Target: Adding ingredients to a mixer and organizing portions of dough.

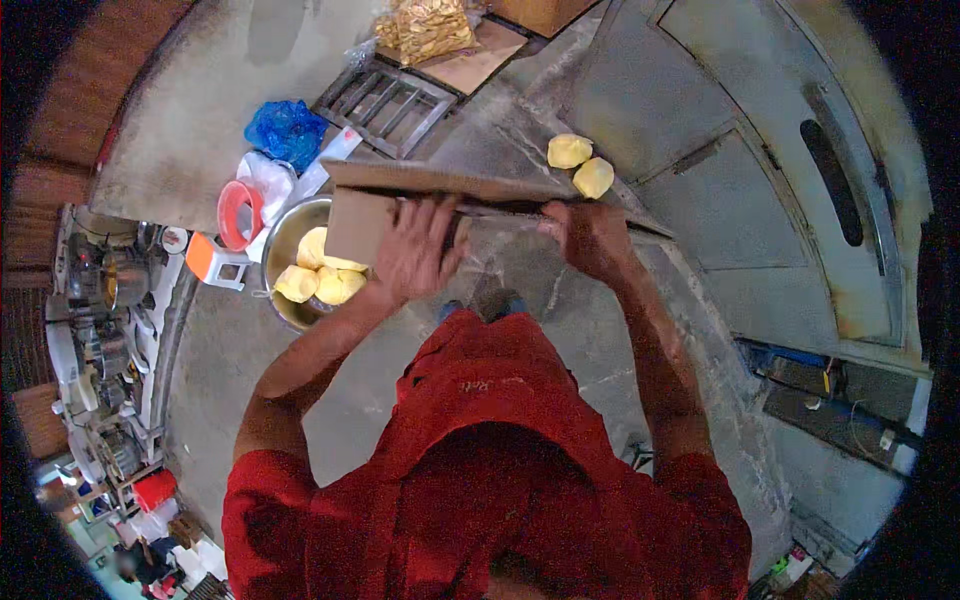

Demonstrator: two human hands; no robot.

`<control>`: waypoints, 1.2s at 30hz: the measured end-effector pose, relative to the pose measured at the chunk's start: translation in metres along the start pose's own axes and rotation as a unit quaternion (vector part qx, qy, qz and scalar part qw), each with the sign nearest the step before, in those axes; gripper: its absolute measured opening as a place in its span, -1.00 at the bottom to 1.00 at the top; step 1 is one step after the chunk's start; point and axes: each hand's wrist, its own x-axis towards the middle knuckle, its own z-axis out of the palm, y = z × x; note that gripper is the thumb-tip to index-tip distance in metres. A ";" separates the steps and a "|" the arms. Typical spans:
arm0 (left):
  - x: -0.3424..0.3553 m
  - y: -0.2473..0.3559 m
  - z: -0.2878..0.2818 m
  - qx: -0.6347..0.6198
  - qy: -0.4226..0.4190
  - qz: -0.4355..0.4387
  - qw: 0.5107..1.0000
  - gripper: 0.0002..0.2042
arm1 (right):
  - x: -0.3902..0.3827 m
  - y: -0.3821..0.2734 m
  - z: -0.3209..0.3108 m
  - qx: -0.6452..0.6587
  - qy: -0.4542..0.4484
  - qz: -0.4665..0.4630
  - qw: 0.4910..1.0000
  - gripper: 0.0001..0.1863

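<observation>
A brown cardboard box point(355, 225) with its flaps up lies in front of me. My left hand point(415, 248) is flat on a flap, its fingers spread and stretched. At the right end of the box, my right hand point(592, 240) is closed, fingers curled at the cardboard edge. Left of the box, partly covered by it, a metal bowl point(275, 268) holds several pale yellow rounded lumps point(338, 287). Two similar yellow lumps point(570, 151) sit beyond my right hand on the grey surface. What is inside the box is hidden.
An orange-and-white stool point(214, 262), a red ring-shaped plastic item point(238, 215) and a blue plastic bag point(285, 134) are at left. A slatted metal frame point(386, 105) and a clear bag of yellow pieces point(428, 30) lie far ahead. Grey metal doors point(740, 190) stand at right.
</observation>
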 end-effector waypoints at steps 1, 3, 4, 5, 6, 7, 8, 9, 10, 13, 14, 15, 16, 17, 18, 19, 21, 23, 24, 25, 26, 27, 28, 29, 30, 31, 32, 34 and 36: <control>0.008 -0.011 -0.006 0.031 -0.011 -0.018 0.999 -0.50 | 0.003 0.000 0.000 0.010 0.044 -0.034 0.998 -0.75; 0.018 -0.031 -0.012 0.071 0.051 0.010 0.996 -0.54 | 0.003 -0.004 -0.002 0.171 0.048 0.044 0.983 -0.79; 0.023 -0.038 -0.010 0.070 0.052 0.015 0.996 -0.54 | 0.004 -0.008 -0.004 0.170 0.052 0.047 0.983 -0.79; 0.026 -0.044 -0.005 0.045 0.036 0.035 0.998 -0.57 | 0.006 -0.013 -0.009 0.079 0.067 0.009 0.995 -0.81; 0.026 -0.050 0.001 0.020 0.019 0.051 0.998 -0.59 | 0.006 -0.018 -0.010 -0.011 0.080 -0.030 0.996 -0.83; 0.029 -0.051 0.012 0.051 0.064 0.056 0.995 -0.62 | 0.003 -0.022 -0.007 -0.012 0.083 -0.027 0.996 -0.83; 0.030 -0.054 0.026 0.050 0.065 0.060 0.995 -0.62 | -0.002 -0.026 -0.002 -0.034 0.080 -0.036 0.996 -0.82; 0.031 -0.057 0.041 0.036 0.087 0.059 0.994 -0.64 | -0.010 -0.030 0.004 -0.055 0.077 -0.041 0.995 -0.80; 0.034 -0.057 0.045 0.022 0.109 0.058 0.992 -0.65 | -0.019 -0.033 0.009 -0.056 0.080 -0.036 0.995 -0.80; 0.030 -0.053 0.047 0.008 0.131 0.085 0.988 -0.66 | -0.046 -0.026 0.019 0.189 -0.117 -0.020 0.975 -0.60; 0.032 -0.052 0.051 0.005 0.130 0.091 0.987 -0.66 | -0.046 -0.022 0.025 0.189 -0.113 -0.014 0.975 -0.60; 0.029 -0.049 0.055 -0.023 0.135 0.139 0.981 -0.67 | -0.047 -0.021 0.030 0.379 -0.133 0.069 0.913 -0.55; 0.032 -0.047 0.054 -0.049 0.141 0.185 0.971 -0.67 | -0.040 -0.032 0.025 0.550 -0.145 0.146 0.809 -0.51; 0.030 -0.042 0.053 -0.041 0.135 0.183 0.973 -0.68 | -0.050 -0.053 0.018 0.642 -0.130 0.024 0.755 -0.45; 0.041 -0.035 0.047 -0.044 0.134 0.199 0.970 -0.68 | -0.044 -0.042 0.061 0.356 -0.201 0.034 0.912 -0.31; 0.043 -0.034 0.044 -0.045 0.134 0.196 0.970 -0.69 | -0.040 -0.058 0.063 0.245 -0.170 0.052 0.953 -0.26; 0.045 -0.032 0.039 -0.047 0.133 0.199 0.970 -0.70 | -0.044 -0.093 0.069 0.132 -0.133 0.075 0.979 -0.22; 0.051 -0.033 0.036 -0.069 0.138 0.204 0.967 -0.71 | -0.044 -0.113 0.077 0.070 -0.080 0.226 0.968 -0.19; 0.057 -0.029 0.032 -0.072 0.138 0.210 0.965 -0.71 | -0.050 -0.101 0.100 0.069 -0.076 0.233 0.967 -0.19; 0.062 -0.025 0.027 -0.098 0.176 0.236 0.951 -0.71 | -0.060 -0.081 0.142 0.008 0.030 0.200 0.979 -0.27; 0.065 -0.022 0.023 -0.127 0.213 0.258 0.934 -0.71 | -0.067 -0.070 0.167 -0.056 0.133 0.165 0.976 -0.34; 0.065 -0.026 0.019 -0.128 0.212 0.259 0.934 -0.71 | -0.042 -0.094 0.115 0.128 0.295 0.041 0.946 -0.46; 0.067 -0.025 0.010 -0.137 0.165 0.281 0.935 -0.71 | -0.042 -0.075 0.117 0.121 0.302 0.052 0.944 -0.46; 0.066 -0.024 0.005 -0.143 0.117 0.299 0.936 -0.71 | -0.047 -0.050 0.128 0.073 0.198 0.038 0.977 -0.50; 0.066 -0.020 0.005 -0.148 0.117 0.306 0.933 -0.71 | -0.053 -0.033 0.133 0.024 0.088 0.024 0.996 -0.55; 0.063 -0.019 0.004 -0.183 0.090 0.301 0.932 -0.71 | -0.049 -0.041 0.114 0.003 0.126 -0.025 0.992 -0.56; 0.061 -0.018 0.003 -0.217 0.064 0.295 0.928 -0.72 | -0.048 -0.041 0.103 0.002 0.128 -0.020 0.992 -0.56; 0.063 -0.012 -0.013 -0.238 0.059 0.319 0.916 -0.72 | -0.047 -0.037 0.080 -0.003 0.095 -0.041 0.995 -0.53; 0.057 0.001 -0.036 -0.258 0.051 0.345 0.901 -0.72 | -0.054 -0.008 0.061 0.089 0.001 0.058 0.994 -0.47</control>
